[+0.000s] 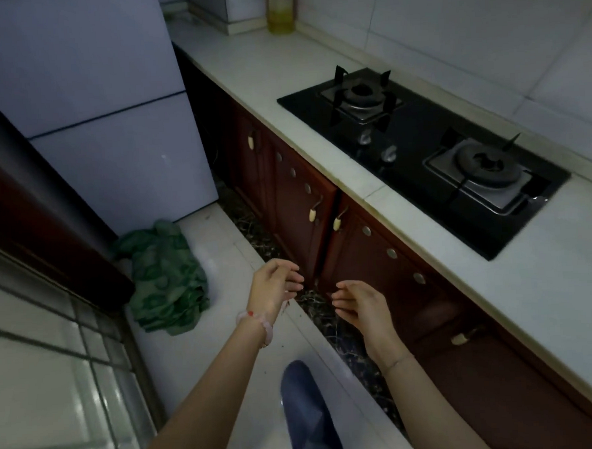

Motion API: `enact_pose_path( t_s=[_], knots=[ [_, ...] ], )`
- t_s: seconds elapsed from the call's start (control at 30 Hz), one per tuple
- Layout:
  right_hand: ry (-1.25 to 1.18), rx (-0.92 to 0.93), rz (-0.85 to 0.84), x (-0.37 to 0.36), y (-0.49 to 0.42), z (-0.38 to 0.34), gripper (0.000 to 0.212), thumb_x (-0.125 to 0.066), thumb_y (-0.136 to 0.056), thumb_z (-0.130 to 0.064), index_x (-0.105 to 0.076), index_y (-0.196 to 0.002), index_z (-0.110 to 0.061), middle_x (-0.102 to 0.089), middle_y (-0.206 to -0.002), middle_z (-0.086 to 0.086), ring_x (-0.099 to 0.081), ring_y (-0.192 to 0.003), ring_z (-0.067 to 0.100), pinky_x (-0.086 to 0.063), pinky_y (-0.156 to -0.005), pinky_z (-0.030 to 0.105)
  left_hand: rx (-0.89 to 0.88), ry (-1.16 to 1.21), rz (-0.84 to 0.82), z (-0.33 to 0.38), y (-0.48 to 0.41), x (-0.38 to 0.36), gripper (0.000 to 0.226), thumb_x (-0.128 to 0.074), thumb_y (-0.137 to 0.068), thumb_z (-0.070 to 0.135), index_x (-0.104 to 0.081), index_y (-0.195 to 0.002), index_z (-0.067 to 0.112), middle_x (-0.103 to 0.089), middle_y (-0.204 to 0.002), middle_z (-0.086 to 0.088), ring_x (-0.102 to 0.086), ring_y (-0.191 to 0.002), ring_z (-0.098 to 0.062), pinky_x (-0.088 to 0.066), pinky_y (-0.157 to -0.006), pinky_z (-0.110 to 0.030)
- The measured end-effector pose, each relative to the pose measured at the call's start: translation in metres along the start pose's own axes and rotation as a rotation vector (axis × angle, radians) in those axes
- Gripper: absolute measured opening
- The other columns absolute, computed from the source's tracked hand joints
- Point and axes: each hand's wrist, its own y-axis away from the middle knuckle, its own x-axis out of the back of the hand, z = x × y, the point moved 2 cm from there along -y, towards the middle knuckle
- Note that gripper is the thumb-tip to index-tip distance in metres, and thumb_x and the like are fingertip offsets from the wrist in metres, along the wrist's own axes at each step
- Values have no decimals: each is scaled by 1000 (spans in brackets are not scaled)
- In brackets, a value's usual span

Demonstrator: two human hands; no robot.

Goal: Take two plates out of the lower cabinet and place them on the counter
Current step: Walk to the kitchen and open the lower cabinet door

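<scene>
The lower cabinet runs under the white counter (517,281), with dark red wooden doors. Two of these doors (300,203) (368,255) meet at a seam with pale handles (313,213) (337,223); both are closed. My left hand (277,287) and my right hand (358,301) hover low in front of that seam, palms facing each other, fingers loosely curled and apart, holding nothing. No plates are visible.
A black two-burner gas hob (421,149) is set into the counter. A jar of yellow liquid (281,17) stands at the counter's far end. A white fridge (110,114) stands to the left, with a green cloth (163,279) heaped on the floor beside it.
</scene>
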Motion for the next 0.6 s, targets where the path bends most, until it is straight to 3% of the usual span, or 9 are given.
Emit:
enact_pose_path(
  t_s=[0.3,0.43,0.6],
  knots=[
    [-18,-101,49,-31,-145,-18,26,-45,-93,-7,-67,-79,-13,-67,-70,7,-64,-67,17,-55,-69,28,90,-42,14,20,-149,-25,24,-42,-92,12,-63,-80,11,-67,-70,-1,-64,-57,-7,-51,-58,-20],
    [-13,-126,81,-42,-196,-13,26,-45,-93,-5,-66,-80,-12,-66,-74,8,-63,-70,19,-53,-71,30,139,-43,29,16,-196,-24,24,-41,-92,10,-62,-80,10,-66,-76,-6,-62,-68,-17,-50,-68,-29],
    [-23,-183,90,-55,-238,14,22,-43,-95,-5,-65,-100,-2,-68,-83,5,-64,-81,18,-51,-71,27,199,-82,-44,-5,-234,-36,24,-40,-93,7,-60,-80,8,-64,-76,-6,-61,-71,-20,-49,-71,-31]
  ],
)
